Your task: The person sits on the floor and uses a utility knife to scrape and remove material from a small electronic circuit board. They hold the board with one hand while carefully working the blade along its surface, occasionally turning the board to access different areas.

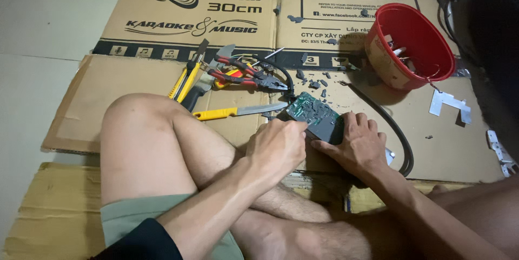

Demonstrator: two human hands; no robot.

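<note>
A green circuit board in a dark grey casing (316, 116) lies on the cardboard in front of my crossed legs. My left hand (277, 149) is curled into a fist at the board's near left edge; whatever it grips is hidden by the fingers. My right hand (357, 143) presses flat on the casing's near right end, fingers spread over it. A thick black cable (397, 133) curves from behind the board around my right hand.
A yellow-handled knife (238, 111), red-handled pliers (246, 73) and a yellow utility knife (186, 79) lie left of the board. A red bowl (413, 43) with metal bits stands at the back right. Grey plastic chips and metal brackets (448, 103) are scattered on the flattened cardboard (108, 84).
</note>
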